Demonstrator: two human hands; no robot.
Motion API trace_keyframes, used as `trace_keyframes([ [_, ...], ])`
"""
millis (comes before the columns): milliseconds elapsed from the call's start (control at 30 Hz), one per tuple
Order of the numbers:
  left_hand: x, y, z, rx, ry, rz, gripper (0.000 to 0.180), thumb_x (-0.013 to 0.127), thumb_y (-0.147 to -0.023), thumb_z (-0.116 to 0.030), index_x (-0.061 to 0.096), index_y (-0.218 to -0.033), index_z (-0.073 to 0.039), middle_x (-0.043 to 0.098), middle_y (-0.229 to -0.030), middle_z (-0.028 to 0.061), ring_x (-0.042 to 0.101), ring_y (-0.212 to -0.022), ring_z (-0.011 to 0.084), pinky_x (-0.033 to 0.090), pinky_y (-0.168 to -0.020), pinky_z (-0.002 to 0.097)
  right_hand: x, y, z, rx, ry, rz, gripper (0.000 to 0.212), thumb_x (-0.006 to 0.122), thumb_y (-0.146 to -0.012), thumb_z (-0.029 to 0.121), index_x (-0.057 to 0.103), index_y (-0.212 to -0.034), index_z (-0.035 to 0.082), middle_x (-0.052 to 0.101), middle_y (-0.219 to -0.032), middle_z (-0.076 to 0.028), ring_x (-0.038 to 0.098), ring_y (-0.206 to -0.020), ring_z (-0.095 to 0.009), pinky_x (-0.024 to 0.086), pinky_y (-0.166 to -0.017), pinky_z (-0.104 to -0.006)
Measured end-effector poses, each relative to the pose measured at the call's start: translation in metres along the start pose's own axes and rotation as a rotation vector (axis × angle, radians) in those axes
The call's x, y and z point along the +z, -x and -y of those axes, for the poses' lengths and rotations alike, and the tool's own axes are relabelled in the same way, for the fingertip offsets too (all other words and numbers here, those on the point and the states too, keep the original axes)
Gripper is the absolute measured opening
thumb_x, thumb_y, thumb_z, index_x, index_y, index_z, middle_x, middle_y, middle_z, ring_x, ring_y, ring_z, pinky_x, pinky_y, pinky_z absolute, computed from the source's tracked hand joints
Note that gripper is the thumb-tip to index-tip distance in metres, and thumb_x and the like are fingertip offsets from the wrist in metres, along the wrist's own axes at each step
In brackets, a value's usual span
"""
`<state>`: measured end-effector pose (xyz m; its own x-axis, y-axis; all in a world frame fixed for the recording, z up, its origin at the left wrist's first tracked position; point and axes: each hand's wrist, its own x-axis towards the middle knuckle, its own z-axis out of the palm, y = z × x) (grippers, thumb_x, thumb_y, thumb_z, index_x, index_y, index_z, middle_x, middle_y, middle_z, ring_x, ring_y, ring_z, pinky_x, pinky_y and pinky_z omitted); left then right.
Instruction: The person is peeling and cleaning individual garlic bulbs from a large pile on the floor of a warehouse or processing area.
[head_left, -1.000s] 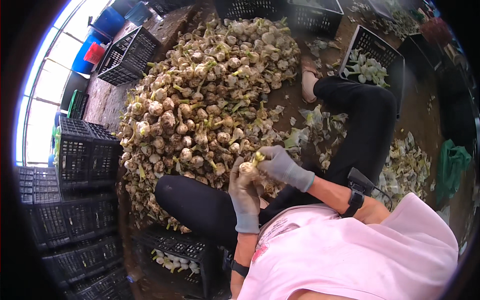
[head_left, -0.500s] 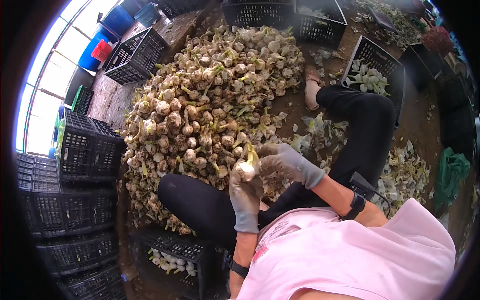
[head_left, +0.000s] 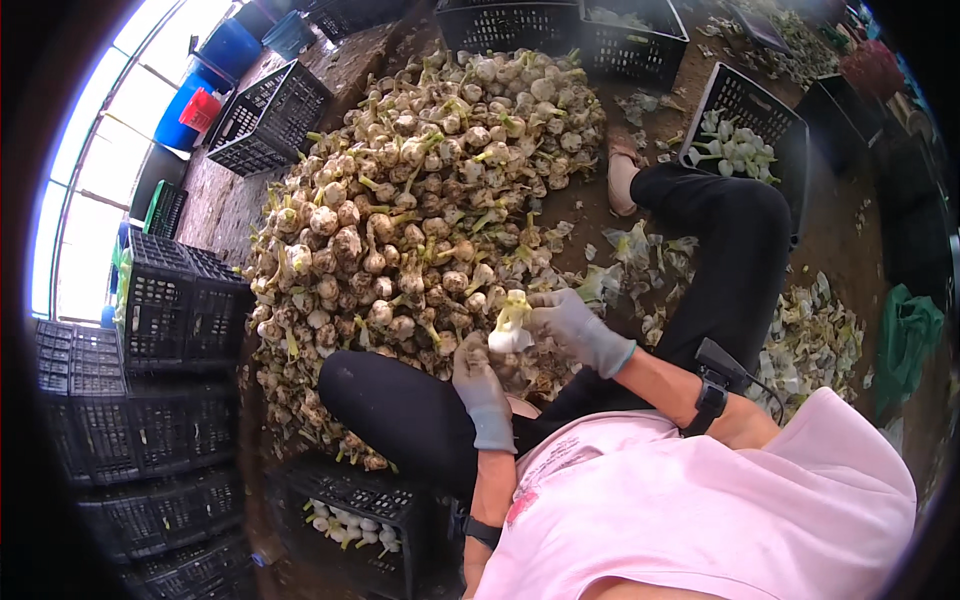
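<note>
Bulb (head_left: 511,338) just beyond my loosely cupped left hand (head_left: 482,388), pinched in my right hand (head_left: 583,333).
Left fingertip contact is unclear; beyond, the heap (head_left: 400,190) ends rightward on brown floor (head_left: 578,212); far crates (head_left: 515,28) are cut off.

Daylight came from the upper left, through a wall of tall, pale, framed panes (head_left: 110,170) that were burned out to white and fringed with violet-blue. It fell softly on the broad mound of soil-stained, brown-and-white bulbs (head_left: 420,220), leaving only small, dark shadows in the gaps. The peeled white bulb with a yellow-green stem (head_left: 512,338) glared, its surface nearly featureless. The stacked black plastic lattice crates (head_left: 150,430) sank into dimness, and the far right was murkier. A milky haze veiled the black perforated crate at the top (head_left: 640,58). Straight edges bowed toward the black, rounded rim.
</note>
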<state>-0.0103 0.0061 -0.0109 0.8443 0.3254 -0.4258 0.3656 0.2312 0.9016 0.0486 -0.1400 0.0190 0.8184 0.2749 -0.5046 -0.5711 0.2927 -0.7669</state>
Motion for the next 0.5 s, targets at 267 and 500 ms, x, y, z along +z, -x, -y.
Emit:
trace_keyframes([
  [267, -0.001, -0.005, 0.006, -0.194, 0.709, 0.302, 0.023, 0.056, -0.094, -0.020, 0.054, -0.115, -0.009, 0.060, -0.102, 0.0058, 0.059, -0.087, 0.0193, 0.050, -0.070, 0.0313, -0.009, 0.002, -0.002, 0.105, -0.073, 0.047, 0.017, 0.062, -0.076, 0.003, 0.067, -0.091, -0.003, 0.065, -0.079, -0.004, 0.058, -0.066, -0.010, 0.047, -0.059, -0.0240],
  [500, -0.009, -0.008, 0.008, 0.194, 0.139, 0.090, 0.019, 0.056, -0.094, -0.014, 0.061, -0.105, 0.001, 0.064, -0.098, 0.0067, 0.062, -0.084, 0.0154, 0.052, -0.074, 0.0280, -0.005, -0.021, -0.013, -0.620, 0.739, -0.022, 0.023, 0.052, -0.073, -0.002, 0.060, -0.094, -0.005, 0.061, -0.077, -0.017, 0.062, -0.076, -0.027, 0.048, -0.071, -0.0356],
])
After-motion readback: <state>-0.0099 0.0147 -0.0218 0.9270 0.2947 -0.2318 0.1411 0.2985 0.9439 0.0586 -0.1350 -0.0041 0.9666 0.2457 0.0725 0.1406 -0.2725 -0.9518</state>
